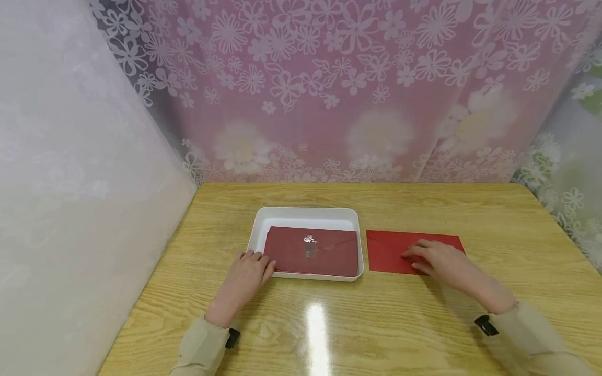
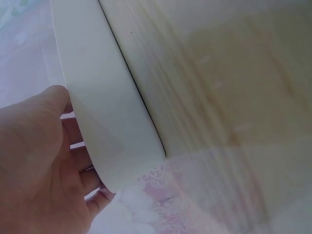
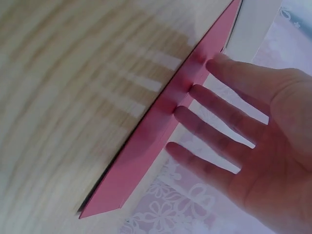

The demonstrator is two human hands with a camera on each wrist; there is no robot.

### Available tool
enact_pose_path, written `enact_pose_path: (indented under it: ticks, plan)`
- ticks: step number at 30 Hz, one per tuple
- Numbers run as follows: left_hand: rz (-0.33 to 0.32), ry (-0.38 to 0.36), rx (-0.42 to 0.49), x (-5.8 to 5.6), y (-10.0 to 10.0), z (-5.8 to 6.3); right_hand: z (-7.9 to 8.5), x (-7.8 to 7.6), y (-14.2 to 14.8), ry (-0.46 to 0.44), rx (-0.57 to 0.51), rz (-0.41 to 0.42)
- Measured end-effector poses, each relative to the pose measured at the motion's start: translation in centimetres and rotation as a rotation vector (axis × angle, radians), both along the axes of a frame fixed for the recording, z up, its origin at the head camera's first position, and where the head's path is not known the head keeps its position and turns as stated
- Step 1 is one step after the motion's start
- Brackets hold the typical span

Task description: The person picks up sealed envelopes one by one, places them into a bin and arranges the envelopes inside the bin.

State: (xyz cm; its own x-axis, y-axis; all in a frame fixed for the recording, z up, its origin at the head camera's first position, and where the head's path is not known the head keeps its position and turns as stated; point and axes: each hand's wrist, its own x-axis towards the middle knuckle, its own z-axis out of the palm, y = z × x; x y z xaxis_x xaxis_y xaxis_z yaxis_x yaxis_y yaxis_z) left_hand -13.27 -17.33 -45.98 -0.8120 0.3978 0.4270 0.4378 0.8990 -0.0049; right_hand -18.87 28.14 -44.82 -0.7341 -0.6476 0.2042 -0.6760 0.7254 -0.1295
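My left hand (image 1: 247, 272) holds the near left corner of a white tray (image 1: 308, 213), with its thumb and fingertips over the rim. In the left wrist view, the thumb and fingers (image 2: 59, 97) meet the rim above the tray's pale outer wall (image 2: 105, 92). Inside the tray lies a stack of dark red envelopes (image 1: 287, 250), the top one with a small silver print. To the right, a single bright red envelope (image 1: 385, 253) lies flat on the table. Above it is my right hand (image 1: 439, 261), its spread fingertips (image 3: 181, 113) right at the envelope's surface.
A wood-grained table (image 1: 263, 334) carries everything and reflects a bright light strip near its front. Pink floral curtain (image 1: 305, 104) hangs behind the table's far edge. On the left, a pale sheet (image 1: 84, 183) runs along the table's side.
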Motion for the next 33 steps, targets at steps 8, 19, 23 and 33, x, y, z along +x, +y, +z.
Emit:
enact_pose_path:
  ticks: [8,19,23,33]
  plan:
    - [0.008,-0.023,-0.011,0.0,-0.1,0.1,-0.4,-2.0,0.7,0.12,-0.031,-0.104]
    - [0.003,-0.025,-0.021,0.1,-0.3,0.0,-0.6,-3.7,1.4,-0.134,0.097,-0.207]
    - [0.001,-0.02,-0.02,0.1,-0.4,-0.1,-0.4,-4.0,1.3,-0.181,0.064,-0.202]
    - [0.003,-0.024,-0.01,0.2,-0.5,0.0,-0.1,-3.5,1.3,-0.255,0.034,-0.209]
